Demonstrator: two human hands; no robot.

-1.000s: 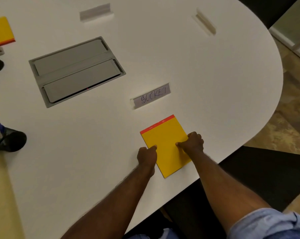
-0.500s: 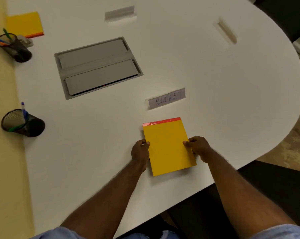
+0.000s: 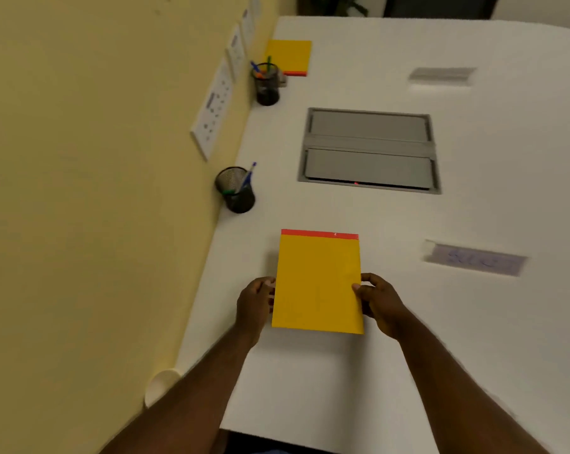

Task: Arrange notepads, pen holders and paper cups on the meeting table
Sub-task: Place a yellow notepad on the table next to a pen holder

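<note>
A yellow notepad (image 3: 318,280) with a red top strip lies flat on the white meeting table (image 3: 473,339). My left hand (image 3: 255,304) grips its left edge and my right hand (image 3: 377,301) grips its right edge. A black mesh pen holder (image 3: 236,190) with a blue pen stands by the wall, just beyond the notepad. A second pen holder (image 3: 266,83) with several pens stands farther back, next to another yellow notepad (image 3: 290,57). A white paper cup (image 3: 162,383) sits at the table's left edge, partly hidden by my left forearm.
A grey socket hatch (image 3: 368,150) is set into the table's middle. A handwritten name strip (image 3: 473,258) lies to the right of the notepad, another strip (image 3: 441,75) farther back. The yellow wall (image 3: 80,191) with white power outlets (image 3: 213,109) borders the table's left side.
The view has swung left toward the wall. My hands have turned the notepad square and carried it left, toward the nearer pen holder.
</note>
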